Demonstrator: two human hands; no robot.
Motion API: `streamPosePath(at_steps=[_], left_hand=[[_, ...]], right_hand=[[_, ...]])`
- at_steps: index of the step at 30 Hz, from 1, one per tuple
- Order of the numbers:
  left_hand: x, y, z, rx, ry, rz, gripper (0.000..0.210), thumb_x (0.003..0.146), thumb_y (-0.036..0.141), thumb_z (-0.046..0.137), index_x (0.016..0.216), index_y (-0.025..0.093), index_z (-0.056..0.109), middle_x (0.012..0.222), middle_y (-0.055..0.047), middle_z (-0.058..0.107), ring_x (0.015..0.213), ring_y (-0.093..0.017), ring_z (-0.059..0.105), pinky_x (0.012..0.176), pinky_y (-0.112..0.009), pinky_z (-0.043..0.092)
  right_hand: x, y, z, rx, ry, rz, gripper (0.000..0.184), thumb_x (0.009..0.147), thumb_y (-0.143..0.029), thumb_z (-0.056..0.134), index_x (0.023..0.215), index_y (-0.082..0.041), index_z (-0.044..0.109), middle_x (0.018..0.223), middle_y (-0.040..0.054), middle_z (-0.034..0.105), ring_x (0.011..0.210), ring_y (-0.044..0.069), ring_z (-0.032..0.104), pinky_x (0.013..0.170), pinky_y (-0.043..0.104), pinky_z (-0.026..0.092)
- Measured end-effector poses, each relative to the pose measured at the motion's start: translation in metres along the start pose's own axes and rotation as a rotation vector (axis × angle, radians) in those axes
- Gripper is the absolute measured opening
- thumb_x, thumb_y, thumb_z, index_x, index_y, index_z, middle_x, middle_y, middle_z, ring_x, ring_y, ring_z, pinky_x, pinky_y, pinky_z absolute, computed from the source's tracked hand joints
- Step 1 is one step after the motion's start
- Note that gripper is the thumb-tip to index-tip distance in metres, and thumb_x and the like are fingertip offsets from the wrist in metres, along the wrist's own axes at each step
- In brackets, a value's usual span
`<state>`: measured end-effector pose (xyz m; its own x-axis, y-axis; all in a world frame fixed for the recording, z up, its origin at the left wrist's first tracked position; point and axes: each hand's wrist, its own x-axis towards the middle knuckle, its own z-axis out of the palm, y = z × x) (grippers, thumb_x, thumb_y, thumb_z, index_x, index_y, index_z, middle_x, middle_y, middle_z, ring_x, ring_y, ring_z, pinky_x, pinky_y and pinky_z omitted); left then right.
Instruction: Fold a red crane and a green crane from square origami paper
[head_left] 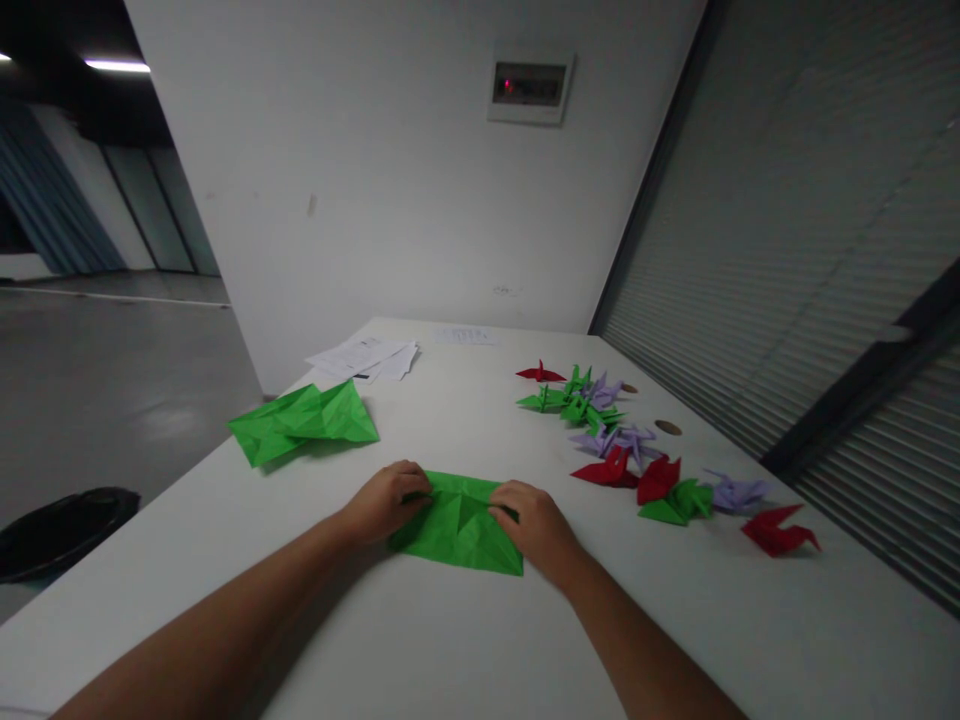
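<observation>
head view: white wall (360, 180) fills upper middle; white tabletop (450, 650) spans lower frame; closed slatted blinds (750, 250) along right side. grey floor (112, 370) at left, black bin (67, 530) at left edge, lower half. two creased green sheets (300, 425), overlapping, on tabletop left of center. creased green origami paper (459, 535) lies on tabletop, lower center, between both hands. left hand (386, 502) pinches its upper-left part, fingers curled; right hand (538, 525) pinches its upper-right part, thumb and fingers together. printed white papers (364, 358) in a loose pile, far left of tabletop. breaker box (529, 88) on wall, upper right of center, red light lit. folded origami cranes, red (778, 532), green (547, 399) and lilac (735, 492), clustered right of center, several touching. smallest: round brown disc (667, 427) near tabletop's right edge.
</observation>
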<state>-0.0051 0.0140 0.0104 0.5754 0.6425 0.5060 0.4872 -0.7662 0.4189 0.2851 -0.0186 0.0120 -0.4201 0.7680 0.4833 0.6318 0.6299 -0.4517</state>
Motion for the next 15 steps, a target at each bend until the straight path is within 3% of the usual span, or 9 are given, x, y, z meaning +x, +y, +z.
streamPosePath(at_steps=[7, 11, 15], left_hand=[[0.003, 0.012, -0.006, 0.014, 0.210, 0.122, 0.014, 0.092, 0.013, 0.063, 0.095, 0.021, 0.073, 0.106, -0.008, 0.072, 0.097, -0.020, 0.068, 0.083, -0.033, 0.058], [0.003, 0.014, -0.008, 0.086, 0.358, 0.174, 0.015, 0.092, 0.013, 0.065, 0.097, 0.024, 0.073, 0.111, -0.009, 0.068, 0.103, -0.021, 0.065, 0.086, -0.038, 0.058], [0.003, 0.015, -0.007, 0.010, 0.440, 0.166, 0.016, 0.091, 0.011, 0.066, 0.097, 0.024, 0.074, 0.116, -0.009, 0.062, 0.103, -0.019, 0.066, 0.086, -0.037, 0.060]], right_hand=[[0.003, -0.003, -0.005, 0.037, 0.220, -0.144, 0.019, 0.085, -0.005, 0.069, 0.091, -0.021, 0.077, 0.095, 0.0073, 0.074, 0.092, 0.023, 0.067, 0.085, 0.039, 0.055], [0.002, -0.006, -0.009, 0.018, 0.307, -0.073, 0.021, 0.079, -0.011, 0.076, 0.097, -0.023, 0.077, 0.103, 0.0093, 0.067, 0.098, 0.027, 0.063, 0.086, 0.043, 0.055], [0.001, -0.006, -0.011, 0.069, 0.287, -0.047, 0.025, 0.080, -0.010, 0.072, 0.100, -0.023, 0.078, 0.107, 0.0091, 0.062, 0.098, 0.025, 0.063, 0.085, 0.042, 0.056]])
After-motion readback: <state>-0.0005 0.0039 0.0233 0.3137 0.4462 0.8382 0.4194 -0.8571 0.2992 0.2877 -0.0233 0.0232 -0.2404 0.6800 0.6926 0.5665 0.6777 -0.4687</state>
